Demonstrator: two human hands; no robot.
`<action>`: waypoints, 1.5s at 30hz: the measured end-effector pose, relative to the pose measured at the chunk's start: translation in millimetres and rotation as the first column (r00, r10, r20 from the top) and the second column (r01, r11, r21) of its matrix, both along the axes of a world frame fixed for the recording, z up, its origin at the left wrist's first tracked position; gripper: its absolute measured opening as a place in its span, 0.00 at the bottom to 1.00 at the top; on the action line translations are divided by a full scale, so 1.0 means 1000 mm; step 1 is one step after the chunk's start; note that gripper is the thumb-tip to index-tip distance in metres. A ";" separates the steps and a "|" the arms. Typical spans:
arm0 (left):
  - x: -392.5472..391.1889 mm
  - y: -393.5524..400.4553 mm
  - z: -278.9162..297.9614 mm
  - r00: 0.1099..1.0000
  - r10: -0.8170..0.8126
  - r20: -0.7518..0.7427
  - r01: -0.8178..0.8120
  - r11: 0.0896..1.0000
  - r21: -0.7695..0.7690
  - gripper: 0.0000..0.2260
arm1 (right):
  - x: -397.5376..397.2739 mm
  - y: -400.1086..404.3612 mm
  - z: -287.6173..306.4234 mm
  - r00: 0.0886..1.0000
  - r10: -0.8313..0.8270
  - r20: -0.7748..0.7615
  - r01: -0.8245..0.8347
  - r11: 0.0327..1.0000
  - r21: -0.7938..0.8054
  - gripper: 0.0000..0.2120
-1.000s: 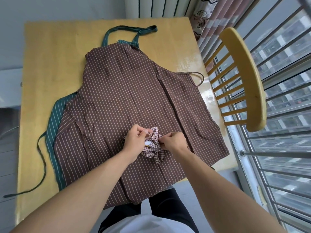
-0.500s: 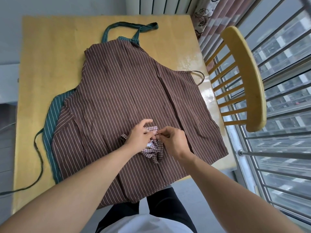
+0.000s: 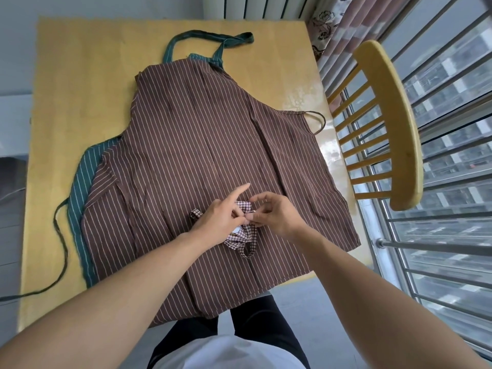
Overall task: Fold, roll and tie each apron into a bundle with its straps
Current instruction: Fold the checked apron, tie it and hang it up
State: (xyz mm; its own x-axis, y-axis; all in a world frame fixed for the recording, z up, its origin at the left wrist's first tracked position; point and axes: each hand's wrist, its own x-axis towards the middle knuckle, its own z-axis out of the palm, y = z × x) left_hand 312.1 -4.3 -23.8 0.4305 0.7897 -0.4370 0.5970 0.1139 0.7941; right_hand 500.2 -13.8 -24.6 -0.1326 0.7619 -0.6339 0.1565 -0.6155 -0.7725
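A small red-and-white checked apron bundle (image 3: 241,237) rests on a brown striped apron (image 3: 202,145) spread flat over the table. Under the brown one lies a green striped apron (image 3: 80,187), its neck loop showing at the far edge and a long strap trailing to the left. My left hand (image 3: 219,221) presses on the bundle with the index finger stretched out. My right hand (image 3: 274,213) pinches the bundle's checked strap between thumb and fingertips, right beside the left hand. A strap loop hangs out at the bundle's near side.
The yellow wooden table (image 3: 80,75) carries everything. A yellow wooden chair (image 3: 391,123) stands close at the right, against a barred window (image 3: 439,235). A floral curtain (image 3: 327,20) hangs at the back right. The brown apron's hem drapes over the near table edge.
Both hands stayed on the checked bundle working its strap. My left index finger has lifted and now points forward; my right fingers have shifted to pinch the strap nearer the left hand.
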 end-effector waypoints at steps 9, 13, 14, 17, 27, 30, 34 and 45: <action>-0.001 -0.006 -0.003 0.998 -0.059 -0.003 0.059 0.996 0.068 0.40 | 0.005 0.007 0.002 0.882 0.325 0.342 -0.376 0.922 0.093 0.09; 0.000 -0.006 -0.004 0.998 -0.060 0.002 0.060 0.996 0.071 0.38 | 0.005 0.004 -0.001 0.892 0.317 0.323 -0.361 0.928 0.088 0.02; 0.001 -0.007 -0.006 0.999 -0.039 0.006 0.039 0.997 0.065 0.35 | 0.005 0.002 -0.002 0.904 0.289 0.315 -0.331 0.940 0.088 0.02; 0.001 -0.010 -0.012 0.989 0.138 0.042 -0.138 0.990 -0.001 0.16 | 0.003 -0.002 -0.005 0.962 0.099 0.254 -0.117 0.991 0.057 0.04; 0.008 -0.005 -0.017 0.949 0.316 0.007 -0.313 0.944 -0.107 0.05 | 0.002 -0.015 0.005 0.983 -0.180 -0.020 0.180 0.984 -0.008 0.12; 0.009 -0.005 -0.018 0.939 0.344 0.012 -0.339 0.932 -0.131 0.05 | 0.007 -0.019 0.005 0.970 0.046 0.238 -0.071 0.992 0.099 0.06; 0.008 -0.004 -0.020 0.955 0.295 0.018 -0.290 0.948 -0.132 0.06 | 0.006 -0.018 0.011 0.787 0.296 0.541 -0.498 0.823 0.274 0.04; 0.000 -0.005 -0.013 0.982 0.182 0.049 -0.174 0.976 -0.132 0.08 | -0.012 -0.002 0.006 0.899 0.193 0.393 -0.290 0.935 0.204 0.02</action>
State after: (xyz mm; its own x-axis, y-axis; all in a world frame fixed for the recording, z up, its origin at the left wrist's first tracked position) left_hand 312.0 -9.0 -37.2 0.3169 0.7959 -0.5159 0.5093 0.3160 0.8005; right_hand 488.6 -15.6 -19.0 -0.1326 0.8754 -0.4648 0.5724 -0.3152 -0.7570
